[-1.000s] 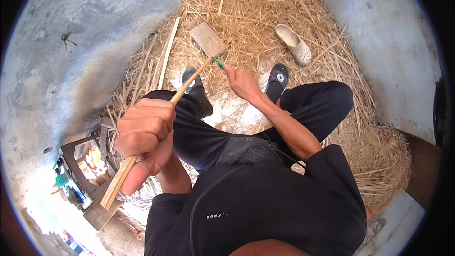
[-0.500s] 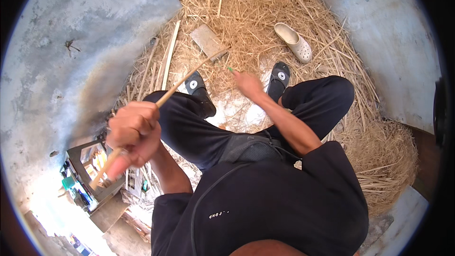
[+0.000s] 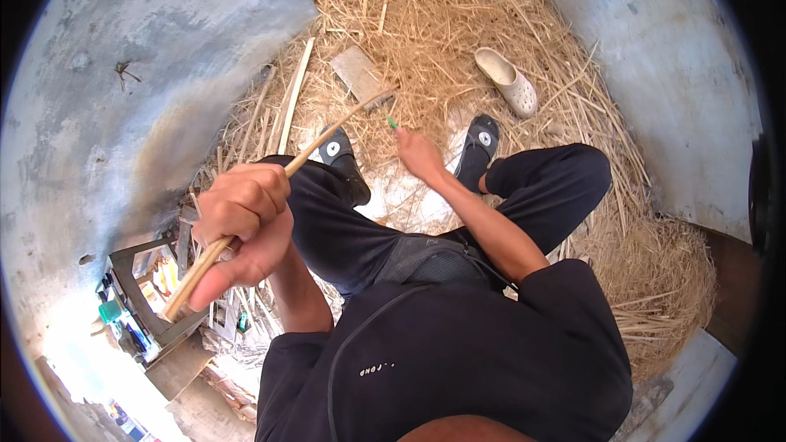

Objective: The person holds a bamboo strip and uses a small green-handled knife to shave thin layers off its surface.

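My left hand (image 3: 244, 214) is wrapped round a slender wooden stick (image 3: 329, 133), thumb lying along its thicker near end. The stick slants away to the right, and its thin far tip reaches over a flat rectangular block (image 3: 357, 72) on the floor. Between my feet, my right hand (image 3: 420, 155) is closed on a small thing with a green end (image 3: 392, 123). Most of that thing is hidden in the fingers, so its kind does not show. The green end is a little nearer to me than the stick's tip.
Fine shavings and loose strips (image 3: 426, 24) cover the floor. A pale clog (image 3: 508, 83) lies beyond my right foot. Long flat strips (image 3: 296, 94) lie at the left. Bluish walls (image 3: 164, 74) rise on both sides, and a dark wooden frame (image 3: 135, 262) stands at lower left.
My left hand has shifted slightly right along with the stick. My right hand, still closed on the green-ended thing, has moved a little left and toward me.
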{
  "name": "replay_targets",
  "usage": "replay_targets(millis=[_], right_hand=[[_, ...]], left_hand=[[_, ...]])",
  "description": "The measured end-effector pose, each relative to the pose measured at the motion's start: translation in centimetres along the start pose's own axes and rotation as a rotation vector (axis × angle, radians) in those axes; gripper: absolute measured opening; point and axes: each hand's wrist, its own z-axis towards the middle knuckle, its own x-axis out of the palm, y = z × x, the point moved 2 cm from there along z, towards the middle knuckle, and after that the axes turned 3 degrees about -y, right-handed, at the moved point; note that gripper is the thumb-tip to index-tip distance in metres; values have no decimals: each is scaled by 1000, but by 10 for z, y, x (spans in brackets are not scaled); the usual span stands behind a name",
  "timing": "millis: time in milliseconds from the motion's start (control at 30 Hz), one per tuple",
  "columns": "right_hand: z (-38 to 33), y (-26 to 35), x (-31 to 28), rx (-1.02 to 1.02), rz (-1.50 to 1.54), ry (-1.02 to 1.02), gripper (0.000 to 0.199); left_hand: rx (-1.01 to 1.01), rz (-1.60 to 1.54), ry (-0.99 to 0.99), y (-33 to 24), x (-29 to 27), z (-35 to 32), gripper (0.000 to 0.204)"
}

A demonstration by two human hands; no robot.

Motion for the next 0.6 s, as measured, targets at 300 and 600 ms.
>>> replay_targets(millis=[300,600], right_hand=[[-14,40,-39,6,129,-7,35],[-23,65,-56,-133,130,-10,32]], left_hand=[[-47,168,-144,-4,0,8,73],[-298,299,-325,-19,8,23,83]])
